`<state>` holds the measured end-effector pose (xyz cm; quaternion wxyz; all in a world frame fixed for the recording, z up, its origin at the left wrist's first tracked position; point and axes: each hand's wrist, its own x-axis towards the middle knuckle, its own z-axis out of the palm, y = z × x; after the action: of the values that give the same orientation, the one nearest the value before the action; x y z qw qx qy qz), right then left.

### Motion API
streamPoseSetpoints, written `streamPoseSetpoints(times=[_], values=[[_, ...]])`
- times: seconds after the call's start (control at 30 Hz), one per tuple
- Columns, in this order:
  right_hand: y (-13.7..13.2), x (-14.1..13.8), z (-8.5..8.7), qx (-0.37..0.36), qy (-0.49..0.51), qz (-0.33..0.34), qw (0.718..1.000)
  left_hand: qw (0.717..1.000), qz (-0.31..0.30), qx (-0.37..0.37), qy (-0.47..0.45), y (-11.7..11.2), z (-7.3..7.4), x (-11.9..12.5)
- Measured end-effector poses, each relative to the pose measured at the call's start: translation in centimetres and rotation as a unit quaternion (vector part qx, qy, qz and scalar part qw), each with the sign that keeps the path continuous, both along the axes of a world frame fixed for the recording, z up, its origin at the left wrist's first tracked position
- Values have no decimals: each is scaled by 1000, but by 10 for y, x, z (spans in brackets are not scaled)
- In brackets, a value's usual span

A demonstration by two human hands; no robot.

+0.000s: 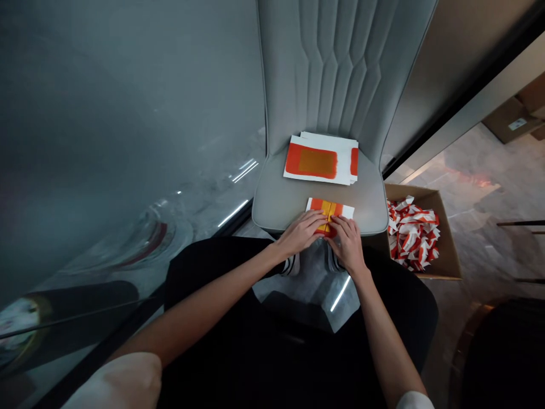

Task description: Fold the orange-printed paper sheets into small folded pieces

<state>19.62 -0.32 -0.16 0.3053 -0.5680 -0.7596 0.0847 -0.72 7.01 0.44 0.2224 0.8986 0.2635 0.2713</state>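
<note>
A sheet of paper (315, 204), white with orange and yellow print, lies near the front edge of the grey chair's seat. Two of its sides are folded inward and meet along a line in the middle. My left hand (300, 232) is closed on the left part, fingertips near that line. On the right part, my right hand (348, 237) is closed on the paper too, its thumb toward the near edge. The fingers cover much of the sheet's near half. Behind it lies a stack of flat printed sheets (317, 162), white with an orange and brown block.
The chair (272, 199) has a tall padded back. To its right, a cardboard box (447, 244) holds many folded red-and-white paper pieces (415, 236). A glossy grey wall panel (128, 102) stands at left. More cartons (511, 122) sit at the far right.
</note>
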Motion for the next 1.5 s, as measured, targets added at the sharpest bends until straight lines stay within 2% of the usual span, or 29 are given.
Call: streamPoseSetpoints(times=[0.17,0.37,0.7,0.87,1.03,1.27,1.5], values=[[2,8,-7,26,14,20,999,1000,-6,14,0,2,-7,-4],[-3,12,-15,42,23,37,998,999,11,45,0,-9,-11,-3],[-5,11,-29,69,37,16,997,995,24,88,-51,-11,-25,-3],[-5,12,-29,59,17,18,998,994,9,105,-35,-9,-29,-7],[-5,12,-33,79,-10,22,997,987,-13,150,-49,-5,-32,-10],[-2,12,-40,73,1,21,997,990,-9,139,-28,-5,-30,-9],[3,13,-31,76,6,20,997,991,5,137,-12,-6,-24,-7]])
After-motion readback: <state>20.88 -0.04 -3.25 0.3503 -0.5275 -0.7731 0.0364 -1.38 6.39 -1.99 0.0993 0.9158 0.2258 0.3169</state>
